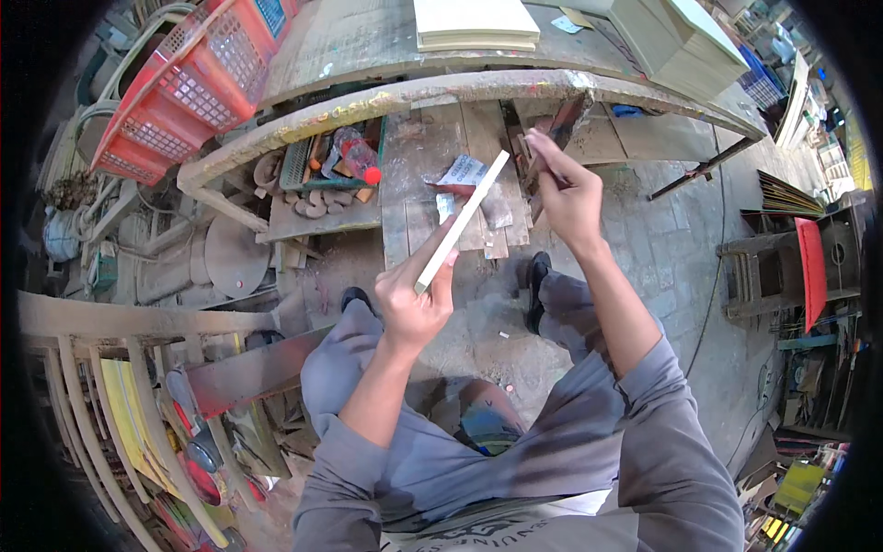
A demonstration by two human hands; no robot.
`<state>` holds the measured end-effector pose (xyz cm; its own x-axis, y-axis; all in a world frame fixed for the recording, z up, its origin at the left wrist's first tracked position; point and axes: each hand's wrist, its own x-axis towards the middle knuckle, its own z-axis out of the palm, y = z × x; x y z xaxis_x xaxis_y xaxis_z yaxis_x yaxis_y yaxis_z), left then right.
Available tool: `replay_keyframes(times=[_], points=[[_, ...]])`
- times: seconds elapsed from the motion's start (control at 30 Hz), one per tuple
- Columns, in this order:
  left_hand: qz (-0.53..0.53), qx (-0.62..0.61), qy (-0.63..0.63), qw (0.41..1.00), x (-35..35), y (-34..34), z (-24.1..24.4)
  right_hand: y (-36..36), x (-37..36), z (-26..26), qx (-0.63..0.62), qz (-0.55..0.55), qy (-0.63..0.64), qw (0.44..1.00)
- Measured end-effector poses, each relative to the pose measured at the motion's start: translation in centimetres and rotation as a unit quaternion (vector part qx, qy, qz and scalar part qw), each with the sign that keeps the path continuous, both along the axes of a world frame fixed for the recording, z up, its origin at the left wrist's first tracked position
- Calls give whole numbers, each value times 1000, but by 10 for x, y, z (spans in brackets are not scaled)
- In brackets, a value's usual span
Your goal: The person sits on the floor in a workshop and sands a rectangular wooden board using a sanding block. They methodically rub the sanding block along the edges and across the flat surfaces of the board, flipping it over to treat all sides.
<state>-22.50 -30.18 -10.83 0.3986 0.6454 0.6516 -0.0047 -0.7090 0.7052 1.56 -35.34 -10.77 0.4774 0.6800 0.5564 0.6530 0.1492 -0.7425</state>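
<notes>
My left hand (416, 303) grips the lower end of a thin pale board (463, 222), seen edge-on and slanting up to the right. My right hand (567, 190) is raised to the right of the board, apart from it, with its fingers bent together; whether something small is between them I cannot tell. Below and beyond the board lie a piece of printed sandpaper (463, 172) and scraps on a low wooden platform (407, 228). Beyond the hands, a stack of pale boards (476, 27) rests on the workbench (352, 48), with a larger pale stack (690, 55) at its right.
A dusty rail (386, 96) runs along the bench's near side. A red plastic crate (186, 90) is at upper left. Under the bench are a green basket (293, 165) and a red-capped plastic bottle (360, 157). A wooden rack (148, 321) stands at left; a cable (714, 290) crosses the floor at right.
</notes>
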Motion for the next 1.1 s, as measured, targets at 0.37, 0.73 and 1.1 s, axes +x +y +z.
replay_keyframes(times=[0.37,0.73,1.1], points=[[-24,-284,-204,937,-1,13,-4,-17,-27,38,-138,73,297,942],[25,133,84,987,2,35,-12,-25,-37,18,6,41,5,999],[-86,-131,12,988,8,19,0,-25,-50,18,-34,139,-138,980]])
